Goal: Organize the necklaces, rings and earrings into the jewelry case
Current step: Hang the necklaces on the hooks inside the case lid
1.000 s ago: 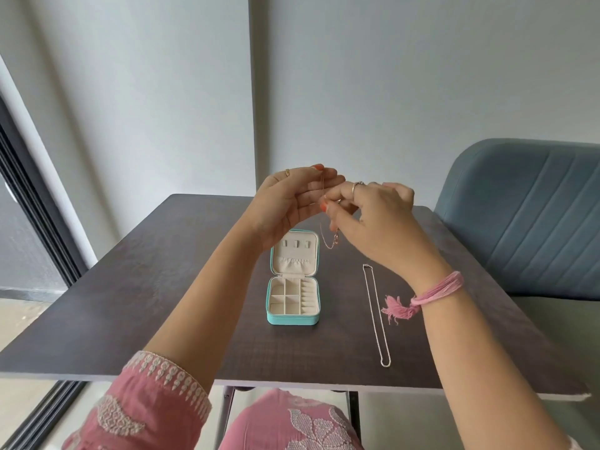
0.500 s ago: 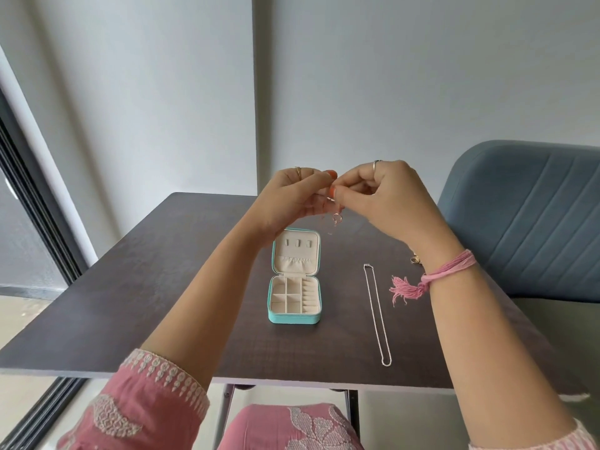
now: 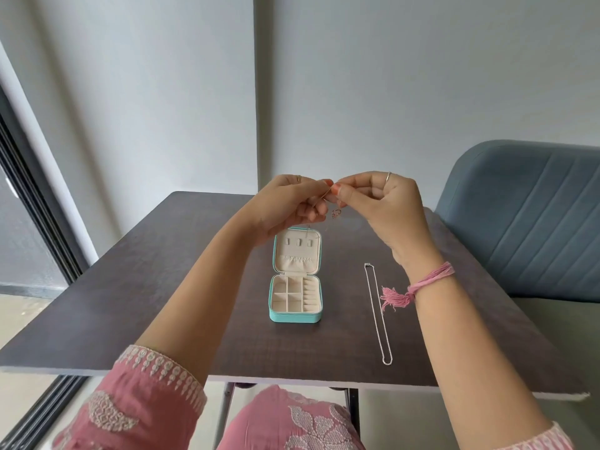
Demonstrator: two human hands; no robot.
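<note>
On the worktop: open teal jewelry case [image 3: 295,287], silver chain necklace [image 3: 378,313] just right of it.
Above the case: fingers of left hand [image 3: 289,206] and right hand [image 3: 380,203] pinching thin rose-gold chain [image 3: 334,213].

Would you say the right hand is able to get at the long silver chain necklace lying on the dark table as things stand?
Probably not at once: the right hand and the left hand both pinch a thin gold chain necklace above the open turquoise jewelry case. Nothing lies over the long silver chain necklace, though.

dark wood-grain table [image 3: 162,287] carried open teal jewelry case [image 3: 295,316] near centre; silver chain necklace [image 3: 378,313] lay stretched out to its right, apart.
</note>
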